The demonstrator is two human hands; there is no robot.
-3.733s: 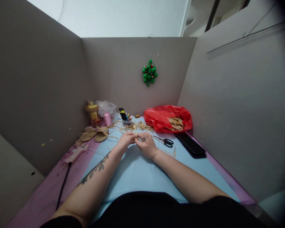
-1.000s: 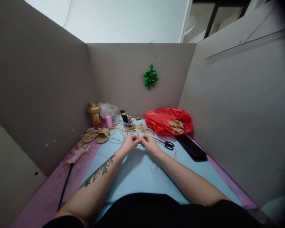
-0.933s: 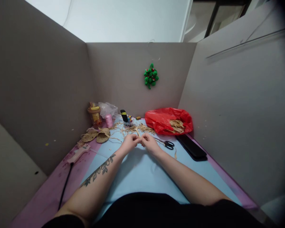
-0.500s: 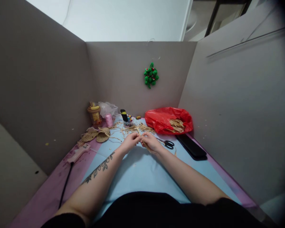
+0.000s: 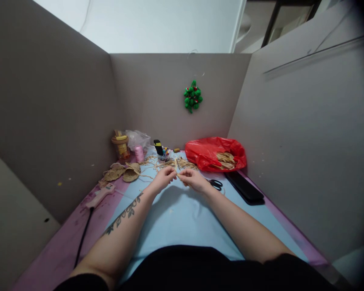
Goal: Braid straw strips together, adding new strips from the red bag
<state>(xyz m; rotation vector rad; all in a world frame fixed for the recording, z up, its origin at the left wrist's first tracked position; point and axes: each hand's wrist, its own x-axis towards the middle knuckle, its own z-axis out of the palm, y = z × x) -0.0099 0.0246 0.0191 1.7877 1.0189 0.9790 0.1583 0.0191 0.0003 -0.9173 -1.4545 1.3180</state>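
Pinching a straw strip [image 5: 176,165] above the counter [image 5: 172,230], between left hand [image 5: 165,177] and right hand [image 5: 194,180], both narrowed to the fingertips. Lying midway, seemingly touching both, pointing lengthwise toward the far edge. Hiding its lower end in the fingers; cannot tell if plaited. Toward the right edge, showing only handles of scissors [image 5: 212,182], with blades hidden by the right hand. Near the far edge, hard to separate strands in loose straw [image 5: 187,163].

Strip [image 5: 178,175] between left hand [image 5: 166,178] and right hand [image 5: 193,180], loose strips [image 5: 188,164] beyond, glue gun [image 5: 100,197] left on bench [image 5: 170,230], bag [image 5: 204,150] far right
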